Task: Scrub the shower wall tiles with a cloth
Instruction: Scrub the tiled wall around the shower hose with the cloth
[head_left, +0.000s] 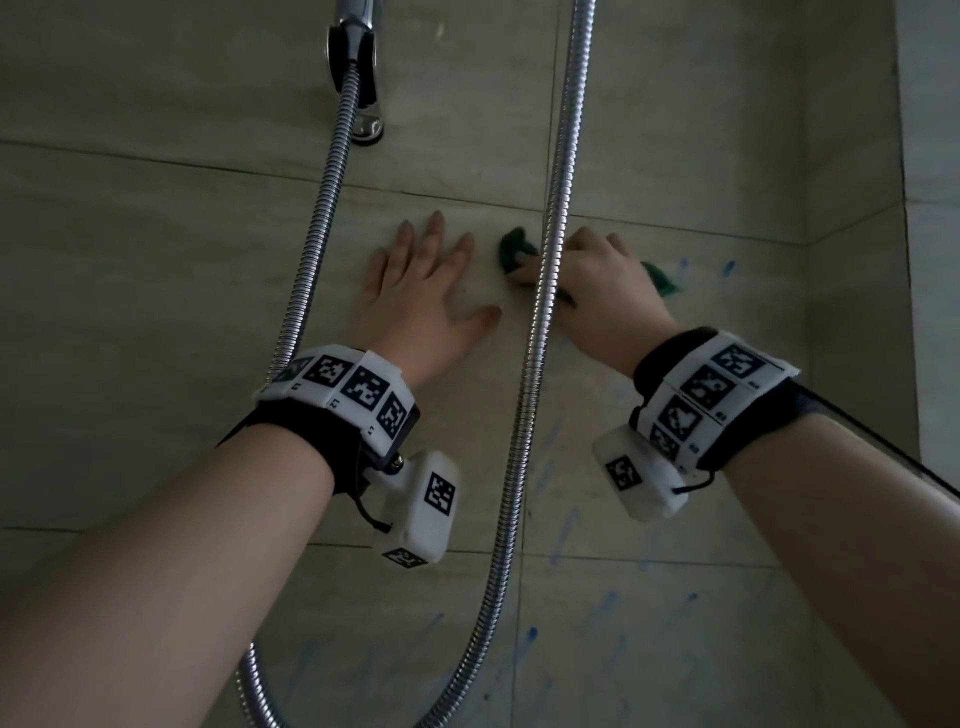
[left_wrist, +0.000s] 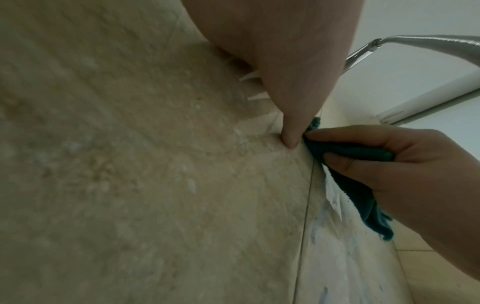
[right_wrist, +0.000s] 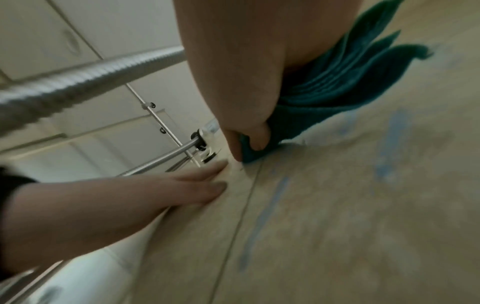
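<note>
Where beige wall tiles (head_left: 156, 312) fill whole head view, blue streaks (head_left: 563, 535) mark lower right area. Metal shower hose (head_left: 540, 322) loops down centre frame, passing between both hands. Left hand (head_left: 421, 291) left of centre, fingers straight and spread, palm flat on tile. Right hand (head_left: 605, 291) just right of hose, fingers curled round green cloth (head_left: 514, 249), pressing it to wall. Cloth bunched under right hand, ends poking out both sides; near left hand's fingertips, not touching.
</note>
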